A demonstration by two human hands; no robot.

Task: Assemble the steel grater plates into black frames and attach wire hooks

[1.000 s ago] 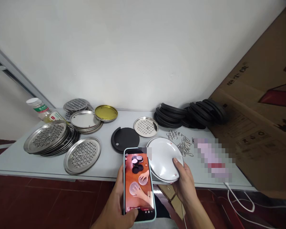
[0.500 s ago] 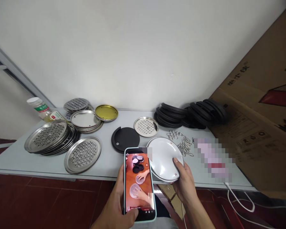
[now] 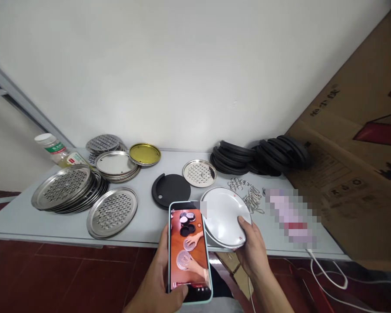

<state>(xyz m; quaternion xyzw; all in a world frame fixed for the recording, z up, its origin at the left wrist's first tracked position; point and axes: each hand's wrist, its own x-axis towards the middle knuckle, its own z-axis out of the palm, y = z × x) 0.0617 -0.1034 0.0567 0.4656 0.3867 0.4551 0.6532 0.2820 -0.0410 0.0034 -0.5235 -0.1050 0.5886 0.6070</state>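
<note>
My left hand [image 3: 159,271] is closed round a smartphone [image 3: 189,250] in a pale green case, its thumb over the lower part of the lit screen. On the screen are hands and round perforated discs. My right hand [image 3: 252,243] grips the right edge of a round white metal disc [image 3: 226,215], thumb on top and fingers hidden beneath. The disc has small holes near its rim. Beyond the phone lies a black round base [image 3: 172,190] with a raised rim on one side. A shiny perforated metal disc [image 3: 199,173] rests behind the white disc.
Perforated discs [image 3: 63,187] are stacked at the left, near plain silver discs [image 3: 117,163], a gold disc [image 3: 145,154] and a plastic bottle [image 3: 52,148]. Black curved parts [image 3: 233,156] are piled at the back right. Metal rings and clips [image 3: 253,198] lie before them, beside a cardboard box [image 3: 342,174].
Nearly everything stays in place. The phone sits very slightly further left in view, and both hands keep their hold.
</note>
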